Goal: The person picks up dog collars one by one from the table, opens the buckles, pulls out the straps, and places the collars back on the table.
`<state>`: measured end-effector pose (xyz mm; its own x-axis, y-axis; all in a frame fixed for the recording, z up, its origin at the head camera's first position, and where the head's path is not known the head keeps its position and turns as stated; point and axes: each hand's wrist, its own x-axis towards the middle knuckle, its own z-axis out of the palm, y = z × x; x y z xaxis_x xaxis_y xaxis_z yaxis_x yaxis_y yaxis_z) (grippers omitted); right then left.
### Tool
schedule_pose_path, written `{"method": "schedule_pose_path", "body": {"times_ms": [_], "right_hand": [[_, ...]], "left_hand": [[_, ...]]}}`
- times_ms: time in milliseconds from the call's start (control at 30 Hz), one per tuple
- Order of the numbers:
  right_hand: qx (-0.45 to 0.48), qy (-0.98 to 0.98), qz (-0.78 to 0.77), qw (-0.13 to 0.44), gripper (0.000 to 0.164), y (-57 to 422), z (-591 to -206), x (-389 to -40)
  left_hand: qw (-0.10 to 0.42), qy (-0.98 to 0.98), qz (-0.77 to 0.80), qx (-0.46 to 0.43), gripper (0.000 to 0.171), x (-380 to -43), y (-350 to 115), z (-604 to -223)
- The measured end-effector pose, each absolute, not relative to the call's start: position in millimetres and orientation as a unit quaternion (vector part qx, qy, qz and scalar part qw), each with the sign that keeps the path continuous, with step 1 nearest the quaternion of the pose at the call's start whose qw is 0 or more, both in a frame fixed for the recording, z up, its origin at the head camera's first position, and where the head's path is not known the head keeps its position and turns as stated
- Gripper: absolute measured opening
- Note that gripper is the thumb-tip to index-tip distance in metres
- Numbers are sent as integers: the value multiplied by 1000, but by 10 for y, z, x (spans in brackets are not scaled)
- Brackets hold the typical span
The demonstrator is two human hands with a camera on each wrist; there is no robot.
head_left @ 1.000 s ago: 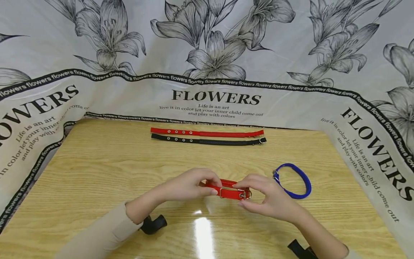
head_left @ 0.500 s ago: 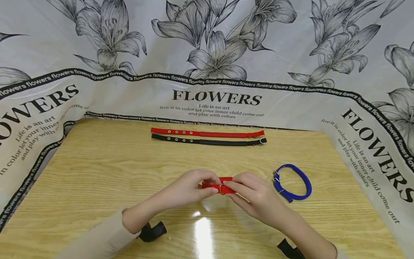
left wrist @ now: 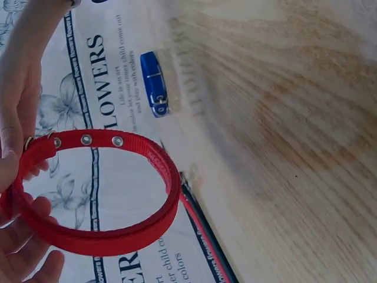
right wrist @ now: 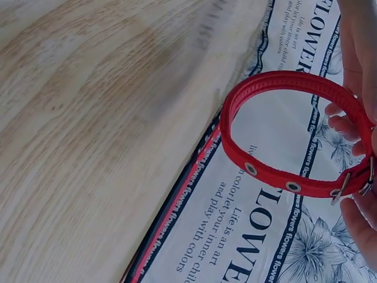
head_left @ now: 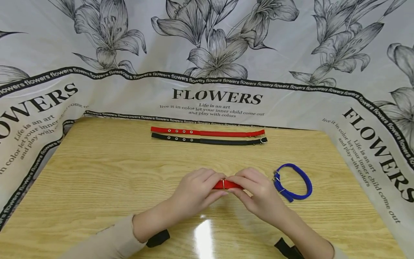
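Observation:
A red buckle collar [head_left: 237, 185], bent into a closed loop, is held between both hands over the middle of the table. My left hand [head_left: 195, 189] grips its left side with thumb and fingers. Close by, my right hand [head_left: 257, 189] pinches the strap at the right, fingertips nearly meeting the left ones. A metal keeper [head_left: 223, 183] shows between them. In the right wrist view, eyelets run along the red collar [right wrist: 271, 177], and its buckle [right wrist: 368, 184] sits by the fingers at the right edge. The left wrist view shows the round loop of the red collar [left wrist: 112, 243] from the side.
A blue collar [head_left: 307, 180], buckled into a ring, lies right of the right hand. Farther back, a straight red collar [head_left: 220, 133] and a black collar [head_left: 223, 142] lie side by side. Flower-printed cloth [head_left: 129, 95] rises behind the wooden table [head_left: 106, 162].
The right hand has moved left from the buckle end to the keeper, and the left hand has shifted slightly right. The hands now stand closer together, covering more of the red collar.

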<state>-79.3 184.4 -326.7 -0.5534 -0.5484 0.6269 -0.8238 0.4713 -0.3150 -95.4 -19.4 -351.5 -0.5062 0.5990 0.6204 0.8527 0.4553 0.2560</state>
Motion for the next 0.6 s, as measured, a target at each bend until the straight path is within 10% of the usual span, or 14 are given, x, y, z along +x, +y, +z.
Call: {"method": "schedule_pose_path", "body": {"times_ms": [600], "right_hand": [[368, -829, 383, 177, 25, 1806, -3198, -790]], "left_hand": [[331, -775, -304, -445, 15, -1034, -232, -3482]]}}
